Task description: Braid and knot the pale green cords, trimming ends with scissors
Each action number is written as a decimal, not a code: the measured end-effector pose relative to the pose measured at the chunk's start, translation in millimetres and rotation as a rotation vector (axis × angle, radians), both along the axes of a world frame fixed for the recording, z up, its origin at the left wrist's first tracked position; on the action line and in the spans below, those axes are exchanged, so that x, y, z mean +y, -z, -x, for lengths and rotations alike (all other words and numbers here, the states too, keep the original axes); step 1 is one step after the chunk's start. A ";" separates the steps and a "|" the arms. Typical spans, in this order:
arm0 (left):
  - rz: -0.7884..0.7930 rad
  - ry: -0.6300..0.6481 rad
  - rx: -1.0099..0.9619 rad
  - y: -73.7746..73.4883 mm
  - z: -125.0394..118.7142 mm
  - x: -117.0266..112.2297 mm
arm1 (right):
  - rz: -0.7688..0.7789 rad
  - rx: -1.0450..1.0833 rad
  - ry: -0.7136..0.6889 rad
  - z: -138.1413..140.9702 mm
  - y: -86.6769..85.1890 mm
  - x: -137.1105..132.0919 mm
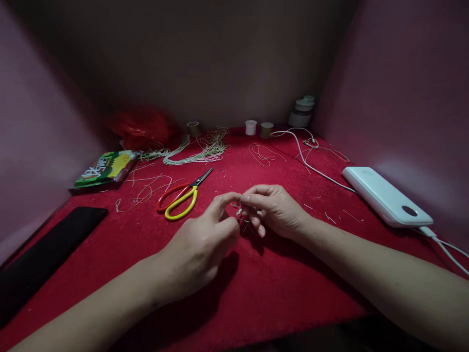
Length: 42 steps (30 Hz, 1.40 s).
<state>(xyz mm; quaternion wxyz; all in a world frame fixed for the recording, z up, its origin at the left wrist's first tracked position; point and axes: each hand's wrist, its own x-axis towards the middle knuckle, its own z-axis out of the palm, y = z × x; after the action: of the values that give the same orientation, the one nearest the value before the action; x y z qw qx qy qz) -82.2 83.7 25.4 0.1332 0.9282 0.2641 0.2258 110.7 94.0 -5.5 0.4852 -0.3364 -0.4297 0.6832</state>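
My left hand [207,239] and my right hand [273,210] meet over the middle of the red cloth, fingertips touching. Between them hangs a small knotted cord [240,212], whitish with some green, its ends loose below the fingers. The thumb and index finger of my right hand pinch its upper part. My left hand is curled, its index fingertip at the same spot and its thumb close to the cord; the other fingers are hidden behind the back of the hand. Scissors [185,195] with one red and one yellow handle lie just left of my hands, blades pointing away.
A bundle of cords [198,154] and several thread spools [251,128] are at the back. On the left are a green snack packet [106,168], a red plastic bag [141,127] and a black case [54,259]. A white power bank [384,195] with cables lies right. Thread snippets dot the cloth.
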 end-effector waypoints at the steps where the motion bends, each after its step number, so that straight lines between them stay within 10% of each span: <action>1: 0.083 0.021 -0.012 -5.0 0.3 1.2 | -0.005 -0.002 0.001 -0.1 -0.2 -0.2; 11: 1.002 -0.308 -0.473 -16.2 -6.4 12.2 | -0.085 -0.081 -0.089 1.4 -4.8 -8.4; 29: 0.744 -0.250 -0.467 -4.1 -22.8 1.6 | -0.053 -0.099 -0.204 3.2 -4.0 -9.7; 38: 1.337 -0.237 -0.594 -4.3 -19.9 4.9 | -0.084 -0.131 0.006 4.6 -0.4 -8.0; 42: 1.345 -0.226 -0.667 3.0 -21.8 5.3 | -0.061 -0.119 -0.001 7.3 -1.5 -9.9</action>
<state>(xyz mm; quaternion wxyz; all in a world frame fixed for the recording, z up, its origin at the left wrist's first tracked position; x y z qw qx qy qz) -60.4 89.0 22.4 0.7192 0.4969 0.3840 0.2972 103.5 84.1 -4.1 0.4683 -0.3612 -0.4786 0.6490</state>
